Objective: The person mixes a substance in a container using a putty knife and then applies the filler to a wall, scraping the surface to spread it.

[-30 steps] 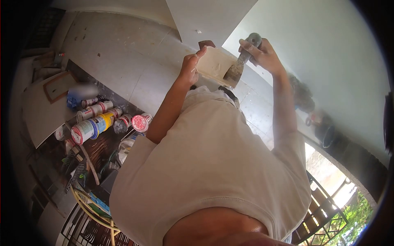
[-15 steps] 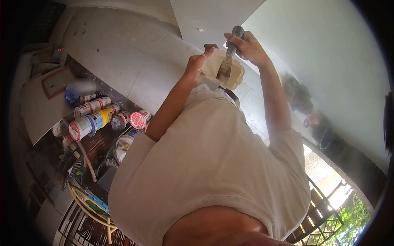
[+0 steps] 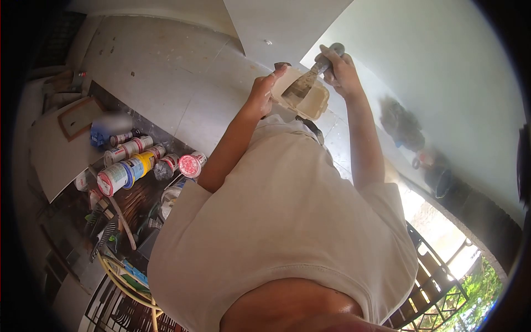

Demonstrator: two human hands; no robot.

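My left hand (image 3: 264, 94) holds a beige foam container (image 3: 316, 103) by its left side, the thumb up near a small dark tool edge (image 3: 282, 65) at the container's rim. My right hand (image 3: 342, 72) is closed round the dark handle of a putty knife (image 3: 301, 87). The wide, smeared blade slants down to the left inside the container. Some pale paste coats the blade. What my left fingers do beneath the container is hidden.
Several paint tubs (image 3: 113, 180) lie at the left beside a brown-framed board (image 3: 80, 119). A pale wall (image 3: 442, 77) rises at the right, above a bright opening with a metal grille (image 3: 428, 276). Grey floor (image 3: 166, 72) stretches ahead.
My right hand has moved slightly right and down, and the putty knife now leans more flatly, its blade further left in the container. My left hand still holds the container.
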